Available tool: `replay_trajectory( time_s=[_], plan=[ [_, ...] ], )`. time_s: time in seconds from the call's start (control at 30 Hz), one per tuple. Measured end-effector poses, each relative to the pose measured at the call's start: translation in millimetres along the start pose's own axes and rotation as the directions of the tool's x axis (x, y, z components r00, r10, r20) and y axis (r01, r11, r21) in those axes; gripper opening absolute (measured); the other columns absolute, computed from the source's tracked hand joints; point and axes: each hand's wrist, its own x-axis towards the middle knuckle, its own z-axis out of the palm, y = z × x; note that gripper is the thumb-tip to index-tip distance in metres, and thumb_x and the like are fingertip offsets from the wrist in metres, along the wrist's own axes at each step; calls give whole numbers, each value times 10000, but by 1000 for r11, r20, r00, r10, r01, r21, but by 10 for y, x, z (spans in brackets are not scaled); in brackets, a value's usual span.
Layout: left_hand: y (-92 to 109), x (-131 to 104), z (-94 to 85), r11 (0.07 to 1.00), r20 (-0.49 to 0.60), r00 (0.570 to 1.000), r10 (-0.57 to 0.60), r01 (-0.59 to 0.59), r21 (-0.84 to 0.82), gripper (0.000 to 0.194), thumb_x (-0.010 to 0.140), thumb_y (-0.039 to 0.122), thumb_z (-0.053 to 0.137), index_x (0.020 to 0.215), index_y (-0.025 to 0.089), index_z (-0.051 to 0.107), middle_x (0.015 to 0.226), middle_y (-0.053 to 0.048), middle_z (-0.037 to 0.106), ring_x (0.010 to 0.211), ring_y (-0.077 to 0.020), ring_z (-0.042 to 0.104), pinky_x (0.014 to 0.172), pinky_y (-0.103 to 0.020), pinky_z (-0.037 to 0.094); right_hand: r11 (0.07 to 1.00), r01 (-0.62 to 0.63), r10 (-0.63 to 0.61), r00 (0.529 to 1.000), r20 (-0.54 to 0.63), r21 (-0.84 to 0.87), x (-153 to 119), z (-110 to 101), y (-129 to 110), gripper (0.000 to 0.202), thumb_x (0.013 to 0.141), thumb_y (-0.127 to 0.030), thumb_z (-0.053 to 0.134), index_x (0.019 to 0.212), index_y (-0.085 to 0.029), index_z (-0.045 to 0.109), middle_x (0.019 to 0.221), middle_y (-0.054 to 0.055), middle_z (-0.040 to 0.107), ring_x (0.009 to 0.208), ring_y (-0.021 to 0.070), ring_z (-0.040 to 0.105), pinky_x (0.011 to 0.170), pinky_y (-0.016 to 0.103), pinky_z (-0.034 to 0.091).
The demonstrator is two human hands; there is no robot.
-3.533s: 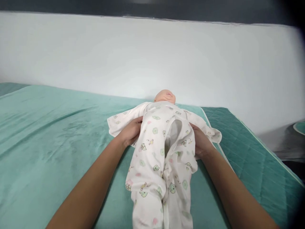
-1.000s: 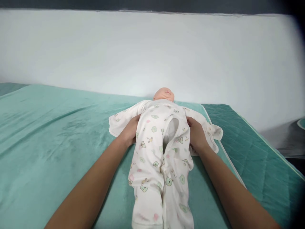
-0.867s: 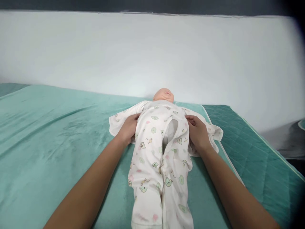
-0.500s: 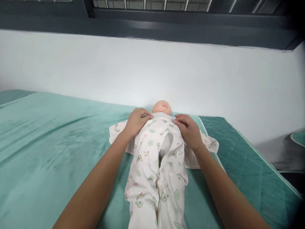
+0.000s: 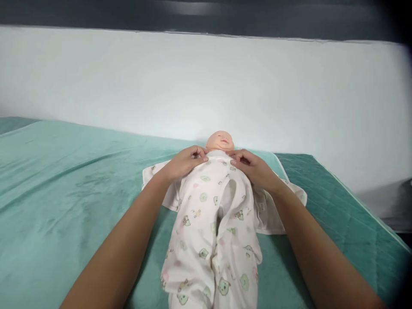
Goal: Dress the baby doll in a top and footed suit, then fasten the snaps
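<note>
A baby doll (image 5: 220,140) lies on its back, its head near the wall. White baby pants (image 5: 206,206) printed with green and pink animals cover it from chest to legs, with an open slit at the crotch. My left hand (image 5: 190,161) pinches the upper edge of the pants on the left side. On the other side, my right hand (image 5: 247,165) grips the same waistband with thumb and fingers, close to the doll's neck. A matching white shirt (image 5: 270,214) is spread out beneath the doll, its sleeves sticking out on both sides.
A light green sheet (image 5: 80,197) covers the bed under the doll. To the right shows a darker green quilted mattress cover (image 5: 334,206). Behind the doll's head rises a white wall (image 5: 199,86), with a dark beam (image 5: 193,15) above it.
The view has tilted down and come slightly nearer. My hands have shifted a little toward the doll's neck, still at the waistband, and more of the doll's head shows.
</note>
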Motion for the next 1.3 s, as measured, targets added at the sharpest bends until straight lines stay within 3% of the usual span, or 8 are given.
replay_trajectory(
  time_s=[0.2, 0.4, 0.57, 0.67, 0.8, 0.97, 1.1, 1.3],
  plan=[
    [-178, 173, 153, 984, -311, 950, -6, 62, 169, 155, 868, 358, 550, 833, 213, 509, 832, -11, 623, 770, -167, 551, 717, -308, 407, 967, -85, 26, 970, -242, -239, 248, 140, 152, 241, 836, -453, 594, 756, -240, 514, 663, -44, 547, 640, 151, 471, 626, 285, 351],
    [-232, 159, 213, 988, -316, 945, 87, -42, 146, 58, 833, 232, 558, 881, 210, 583, 940, -32, 672, 911, -184, 608, 861, -330, 453, 1000, -7, 9, 940, -341, 8, 160, 204, 198, 172, 815, -389, 612, 880, -230, 612, 850, 9, 653, 805, 175, 591, 746, 318, 471],
    [-251, -83, 230, 916, -458, 847, 269, -78, 395, 168, 852, 157, 496, 944, 214, 624, 1068, -58, 667, 1075, -213, 571, 995, -361, 418, 998, 56, -59, 842, -536, -20, -234, 234, -6, 159, 902, -308, 497, 977, -227, 611, 1065, 53, 671, 1037, 191, 612, 915, 358, 488],
    [-166, -454, 295, 908, -516, 809, 281, -51, 416, 186, 883, 181, 472, 1008, 209, 607, 1091, -66, 647, 1068, -213, 566, 966, -353, 438, 994, 65, -108, 799, -591, -92, -733, 331, -263, 182, 918, -281, 508, 1074, -233, 589, 1148, 72, 622, 1098, 204, 586, 917, 366, 493],
    [57, -1377, 517, 937, -571, 797, 197, 17, 348, 114, 909, 262, 502, 958, 211, 592, 1012, -52, 623, 971, -197, 579, 872, -319, 466, 963, 84, -195, 874, -446, -258, -1753, 547, -571, 187, 907, -240, 557, 1093, -257, 565, 1104, 87, 584, 1043, 244, 574, 850, 404, 504],
    [199, -2648, 812, 960, -331, 942, 46, 50, 275, 128, 929, 251, 488, 992, 260, 599, 951, -32, 629, 901, -200, 598, 812, -338, 479, 927, 23, -123, 962, -246, -374, -2873, 789, -713, 344, 889, -222, 575, 1216, -302, 504, 1107, 109, 588, 1029, 301, 577, 837, 493, 502],
    [182, -3033, 931, 953, -258, 963, 72, 10, 302, 273, 859, 165, 547, 1107, 275, 572, 1041, -51, 630, 1005, -231, 595, 882, -395, 483, 901, 33, -99, 986, -130, -433, -3093, 915, -779, 448, 869, -203, 585, 1292, -309, 482, 1220, 113, 586, 1130, 325, 567, 898, 529, 500],
    [302, -2975, 1053, 946, -232, 970, 71, 9, 325, 134, 879, 195, 517, 983, 246, 584, 1008, -46, 654, 974, -232, 601, 873, -393, 461, 927, 40, -115, 977, -180, -374, -2889, 922, -999, 151, 944, -205, 502, 1057, -261, 586, 982, 63, 644, 869, 231, 638, 734, 384, 522]
  ],
)
